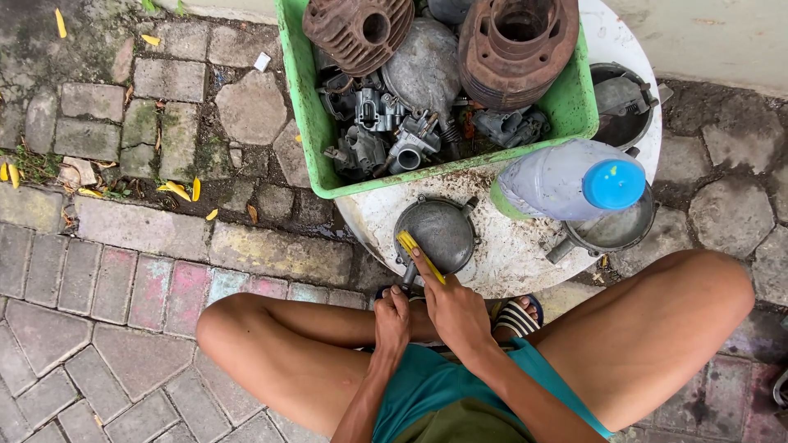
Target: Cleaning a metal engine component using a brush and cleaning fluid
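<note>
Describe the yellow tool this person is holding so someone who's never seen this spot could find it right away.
Start at the round white tabletop carrying the green crate of rusty engine parts. At its near edge lies a grey round metal cover; the yellow brush rests on it, gripped by the right hand, while the left hand steadies the cover's edge. It is the only bright yellow, slim thing among grey metal.

Green crate [310, 123] holding grey carburettor parts [386, 131] and rust-brown finned cylinders [517, 45]; below the crate, a grey round cover [443, 230] and yellow brush [419, 254]; right of it, a blue-capped translucent bottle [574, 179]; teal shorts [427, 385].
</note>
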